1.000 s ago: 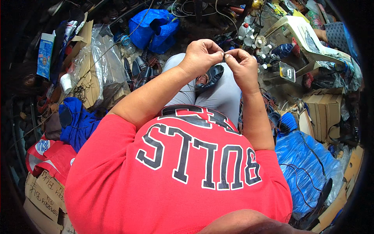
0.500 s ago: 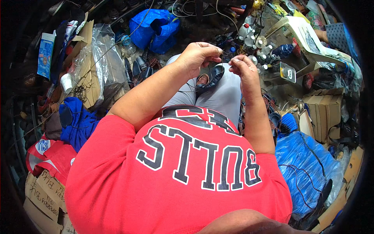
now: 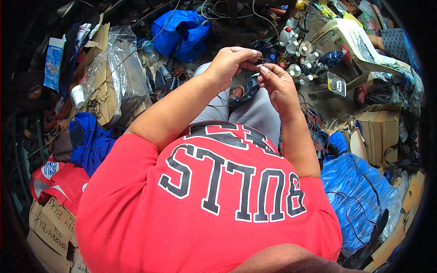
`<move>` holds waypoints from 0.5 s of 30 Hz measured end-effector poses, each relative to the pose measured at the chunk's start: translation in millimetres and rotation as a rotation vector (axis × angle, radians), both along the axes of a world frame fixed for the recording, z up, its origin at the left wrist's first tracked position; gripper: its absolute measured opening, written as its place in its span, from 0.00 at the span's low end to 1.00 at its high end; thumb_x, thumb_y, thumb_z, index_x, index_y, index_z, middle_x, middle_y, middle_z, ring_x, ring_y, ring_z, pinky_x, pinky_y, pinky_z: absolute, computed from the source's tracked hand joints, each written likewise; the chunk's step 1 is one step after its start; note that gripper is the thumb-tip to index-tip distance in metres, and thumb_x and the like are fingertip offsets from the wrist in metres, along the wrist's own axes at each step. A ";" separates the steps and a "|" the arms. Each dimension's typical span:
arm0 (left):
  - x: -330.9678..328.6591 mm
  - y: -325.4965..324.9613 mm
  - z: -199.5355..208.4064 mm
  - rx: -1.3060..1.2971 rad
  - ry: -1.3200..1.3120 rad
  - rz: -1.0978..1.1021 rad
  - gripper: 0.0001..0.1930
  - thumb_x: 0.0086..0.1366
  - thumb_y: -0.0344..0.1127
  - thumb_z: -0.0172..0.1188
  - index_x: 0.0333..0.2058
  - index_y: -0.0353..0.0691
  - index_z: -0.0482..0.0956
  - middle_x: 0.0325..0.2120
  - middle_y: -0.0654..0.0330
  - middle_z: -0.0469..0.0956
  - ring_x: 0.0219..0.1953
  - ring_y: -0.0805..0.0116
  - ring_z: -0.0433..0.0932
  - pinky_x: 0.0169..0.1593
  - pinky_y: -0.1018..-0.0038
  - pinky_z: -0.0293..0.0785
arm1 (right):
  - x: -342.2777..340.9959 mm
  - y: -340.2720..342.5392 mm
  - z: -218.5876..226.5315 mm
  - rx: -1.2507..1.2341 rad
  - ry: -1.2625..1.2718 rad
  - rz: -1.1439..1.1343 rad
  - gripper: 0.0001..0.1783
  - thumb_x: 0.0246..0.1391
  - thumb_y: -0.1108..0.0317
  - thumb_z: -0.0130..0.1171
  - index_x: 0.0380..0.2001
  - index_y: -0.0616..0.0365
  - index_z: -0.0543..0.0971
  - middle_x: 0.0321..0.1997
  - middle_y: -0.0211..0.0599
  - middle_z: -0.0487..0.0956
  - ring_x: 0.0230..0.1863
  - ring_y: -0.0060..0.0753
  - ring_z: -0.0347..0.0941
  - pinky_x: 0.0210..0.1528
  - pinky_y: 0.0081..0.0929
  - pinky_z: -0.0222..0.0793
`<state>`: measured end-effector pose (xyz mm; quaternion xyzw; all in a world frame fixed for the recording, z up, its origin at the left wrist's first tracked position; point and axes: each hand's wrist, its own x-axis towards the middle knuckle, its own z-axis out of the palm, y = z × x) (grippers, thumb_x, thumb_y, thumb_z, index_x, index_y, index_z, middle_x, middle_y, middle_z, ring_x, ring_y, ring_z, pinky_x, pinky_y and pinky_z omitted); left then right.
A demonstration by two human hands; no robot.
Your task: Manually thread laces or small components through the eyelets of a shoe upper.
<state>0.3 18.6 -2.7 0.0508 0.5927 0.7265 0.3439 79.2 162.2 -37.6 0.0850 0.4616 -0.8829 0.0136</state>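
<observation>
Above my lap, my left hand [image 3: 229, 66] and my right hand [image 3: 281, 90] are raised close together, fingertips almost meeting. Both pinch thumb against fingers. Whatever is in the pinches is too small and thin to make out. Beneath them a dark shoe [image 3: 248, 92] rests between my grey-trousered knees [image 3: 261, 109], partly hidden by my right hand.
Several bottles [image 3: 296, 70] crowd the ground beyond my right hand, near a broken white plastic chair [image 3: 359, 43]. A blue bag [image 3: 180, 34] lies ahead. Cardboard and clear plastic [image 3: 120, 68] stand left; blue plastic sheeting [image 3: 350, 195] and a cardboard box [image 3: 380, 132] lie right.
My right hand has moved left and slightly up, bringing its fingertips close to those of my left hand. My left hand has shifted only slightly.
</observation>
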 end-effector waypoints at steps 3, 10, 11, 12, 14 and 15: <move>-0.8 0.0 -1.7 0.001 -0.002 0.010 0.11 0.51 0.42 0.60 0.32 0.44 0.80 0.25 0.66 0.78 0.32 0.77 0.74 0.39 0.74 0.56 | -0.3 -1.0 0.1 0.033 0.003 -0.004 0.10 0.51 0.70 0.54 0.36 0.63 0.75 0.34 0.33 0.77 0.29 0.18 0.69 0.30 0.14 0.65; -5.4 1.5 -12.0 0.069 0.099 -0.038 0.09 0.50 0.38 0.62 0.30 0.42 0.80 0.25 0.63 0.78 0.29 0.77 0.74 0.33 0.78 0.58 | -1.7 -2.2 2.9 0.091 0.013 -0.026 0.10 0.51 0.69 0.55 0.34 0.63 0.75 0.32 0.32 0.77 0.28 0.18 0.69 0.30 0.14 0.65; -5.3 1.2 -11.3 0.070 0.099 -0.038 0.09 0.50 0.38 0.62 0.30 0.42 0.80 0.25 0.63 0.78 0.29 0.77 0.74 0.33 0.78 0.58 | -1.9 -2.3 2.2 0.109 0.009 -0.031 0.09 0.51 0.69 0.55 0.34 0.63 0.75 0.31 0.32 0.76 0.28 0.18 0.69 0.30 0.14 0.65; -5.1 0.6 -9.7 0.054 0.112 -0.037 0.09 0.50 0.37 0.62 0.29 0.42 0.80 0.24 0.62 0.78 0.28 0.77 0.73 0.33 0.79 0.59 | -1.8 -2.5 2.0 0.109 0.010 -0.031 0.09 0.51 0.69 0.55 0.34 0.63 0.75 0.31 0.32 0.76 0.28 0.18 0.69 0.30 0.14 0.65; -5.0 0.3 -8.3 0.039 0.125 -0.035 0.09 0.49 0.37 0.63 0.29 0.41 0.80 0.24 0.62 0.78 0.28 0.77 0.73 0.32 0.79 0.59 | -1.7 -3.2 2.1 0.126 0.011 -0.031 0.09 0.50 0.69 0.55 0.33 0.63 0.76 0.29 0.31 0.76 0.26 0.18 0.69 0.29 0.14 0.65; -5.1 0.5 -8.0 0.040 0.130 -0.034 0.08 0.49 0.37 0.63 0.29 0.41 0.80 0.24 0.62 0.78 0.27 0.77 0.73 0.33 0.79 0.60 | -1.7 -3.3 2.3 0.126 0.011 -0.031 0.09 0.50 0.69 0.55 0.33 0.63 0.76 0.29 0.31 0.76 0.26 0.18 0.69 0.29 0.14 0.65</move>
